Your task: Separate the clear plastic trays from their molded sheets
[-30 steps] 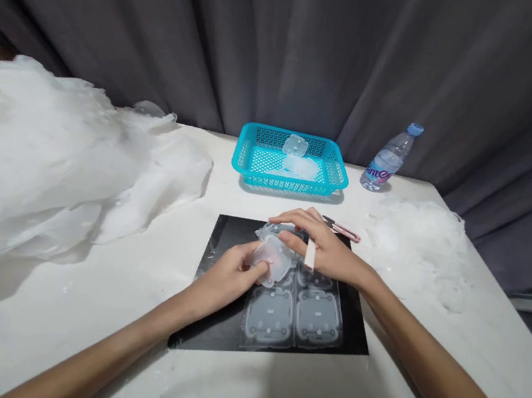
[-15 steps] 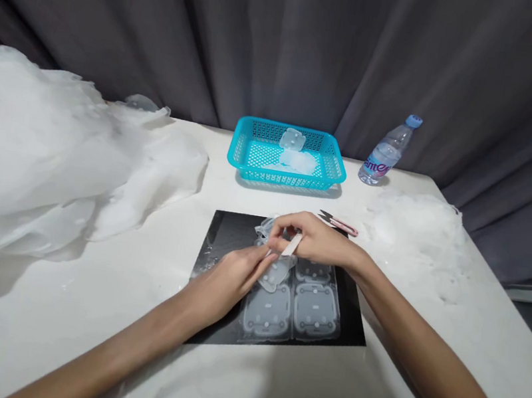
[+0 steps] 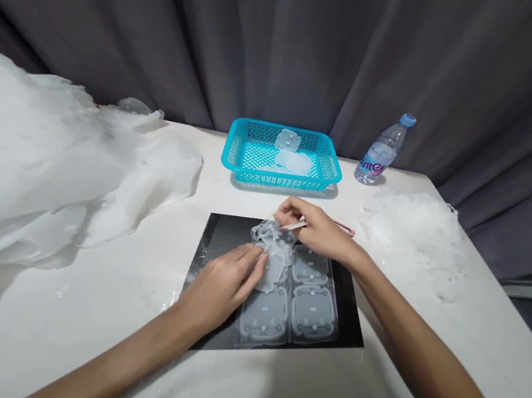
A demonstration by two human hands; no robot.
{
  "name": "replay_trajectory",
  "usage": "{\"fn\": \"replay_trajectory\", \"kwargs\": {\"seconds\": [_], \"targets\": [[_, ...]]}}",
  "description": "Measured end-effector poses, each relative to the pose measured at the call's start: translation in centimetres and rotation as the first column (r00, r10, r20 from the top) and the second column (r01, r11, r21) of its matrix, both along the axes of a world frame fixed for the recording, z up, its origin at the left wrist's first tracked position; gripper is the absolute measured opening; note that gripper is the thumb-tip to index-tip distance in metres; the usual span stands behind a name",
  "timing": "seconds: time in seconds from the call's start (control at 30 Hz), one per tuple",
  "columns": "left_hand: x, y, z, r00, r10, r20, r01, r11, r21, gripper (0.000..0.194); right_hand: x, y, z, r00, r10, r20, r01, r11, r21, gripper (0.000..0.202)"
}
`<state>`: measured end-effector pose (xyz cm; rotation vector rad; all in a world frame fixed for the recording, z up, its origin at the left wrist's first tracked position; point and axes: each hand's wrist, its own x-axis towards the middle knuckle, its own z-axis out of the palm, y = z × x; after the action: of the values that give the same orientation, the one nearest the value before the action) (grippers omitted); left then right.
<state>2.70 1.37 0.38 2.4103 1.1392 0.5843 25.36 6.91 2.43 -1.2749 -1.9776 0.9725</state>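
Observation:
My left hand (image 3: 228,277) pinches the lower left of a rounded, translucent, silicone-like piece (image 3: 274,269), held above a black mat (image 3: 226,240). At its far side, my right hand (image 3: 314,228) is closed, its fingertips at a thin clear trim (image 3: 266,229) that curls off the piece. A narrow whitish strip (image 3: 293,226) sticks out from under the right fingers; its kind is unclear. On the mat lies a translucent sheet (image 3: 313,311) of joined square pieces with rounded corners. Pink-handled thread snips (image 3: 345,228) are mostly hidden behind my right hand.
A turquoise basket (image 3: 230,170) with several translucent pieces stands at the back. Right of it is a water bottle (image 3: 376,156). A large pile of translucent sheets (image 3: 40,156) fills the left, and a heap of scraps (image 3: 416,239) lies at the right.
My hands have drawn apart: the right went up and away, the left slightly down and left. Trim now stretches between them, and the piece shows more fully. The snips became more covered.

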Motion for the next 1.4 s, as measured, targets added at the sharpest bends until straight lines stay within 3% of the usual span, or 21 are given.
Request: {"fn": "replay_trajectory", "kwargs": {"seconds": [0.1,0.2,0.27,0.4,0.5,0.6,0.67,0.73,0.8,0.83,0.9,0.97,1.0,1.07,1.13,1.27,1.4], "targets": [[-0.5,1.1,-0.1,0.977,0.112,0.183,-0.067,0.970,-0.233,0.031,1.2,-0.1,0.5,0.995,0.053,-0.084,-0.060,0.994,-0.087,0.029],[-0.4,1.5,-0.4,0.947,0.182,0.266,-0.075,0.927,-0.366,0.032,1.1,-0.3,0.5,0.977,0.191,-0.093,-0.200,0.975,-0.098,0.029],[-0.2,1.5,-0.5,0.933,0.200,0.298,-0.062,0.908,-0.414,0.033,0.5,-0.6,0.3,0.960,0.226,-0.168,-0.244,0.966,-0.090,0.029],[0.0,1.4,-0.2,0.926,0.205,0.318,-0.059,0.908,-0.415,0.035,-0.5,-0.9,0.1,0.949,0.145,-0.280,-0.185,0.975,-0.125,0.034],[-0.2,1.3,-0.2,0.951,0.125,0.283,-0.049,0.964,-0.260,0.033,-0.3,-1.0,0.2,0.943,0.163,-0.291,-0.213,0.966,-0.147,0.033],[-0.4,1.0,-0.2,0.984,-0.036,0.172,0.015,0.993,0.121,0.026,-0.1,-1.1,0.1,0.933,0.221,-0.283,-0.270,0.952,-0.147,0.030],[-0.3,0.5,0.1,0.987,-0.155,0.045,0.121,0.898,0.423,0.021,-0.6,-1.2,-0.3,0.957,0.215,-0.192,-0.240,0.964,-0.116,0.023],[0.0,0.0,0.5,0.970,-0.225,-0.088,0.229,0.736,0.637,0.019,-1.5,-1.2,-0.9,0.998,0.059,0.008,-0.059,0.998,-0.023,0.016],[0.2,-0.3,0.6,0.957,-0.252,-0.146,0.277,0.635,0.721,0.020,-2.6,-1.1,-1.5,0.969,-0.159,0.188,0.141,0.984,0.106,0.014],[0.2,-0.3,0.5,0.959,-0.258,-0.120,0.263,0.644,0.718,0.019,-3.0,-1.0,-1.7,0.947,-0.221,0.234,0.191,0.971,0.144,0.014],[-0.1,-0.2,0.2,0.976,-0.216,0.038,0.151,0.788,0.597,0.017,-3.1,-0.6,-1.8,0.926,-0.263,0.271,0.223,0.960,0.171,0.014],[-0.4,0.2,-0.3,0.970,-0.039,0.239,-0.035,0.954,0.298,0.015,-2.2,-0.2,-1.3,0.945,-0.261,0.199,0.232,0.960,0.156,0.012],[-0.5,0.5,-0.4,0.949,0.075,0.307,-0.118,0.985,0.123,0.016,-1.5,0.0,-0.9,0.961,-0.247,0.127,0.229,0.963,0.139,0.013],[-0.7,1.0,-0.6,0.893,0.249,0.374,-0.199,0.966,-0.167,0.021,-0.1,-0.1,0.0,0.983,-0.177,-0.046,0.180,0.980,0.085,0.022],[-0.6,1.4,-0.5,0.848,0.314,0.427,-0.175,0.926,-0.333,0.028,0.9,-0.4,0.7,0.990,-0.066,-0.126,0.070,0.997,0.027,0.029],[-0.3,1.8,-0.4,0.766,0.363,0.530,-0.081,0.873,-0.480,0.033,1.0,-1.2,0.7,0.984,0.114,-0.134,-0.127,0.988,-0.087,0.035],[-0.1,2.1,-0.3,0.708,0.413,0.572,-0.018,0.821,-0.571,0.039,0.2,-1.4,-0.2,0.964,0.141,-0.224,-0.182,0.968,-0.173,0.037]]}}
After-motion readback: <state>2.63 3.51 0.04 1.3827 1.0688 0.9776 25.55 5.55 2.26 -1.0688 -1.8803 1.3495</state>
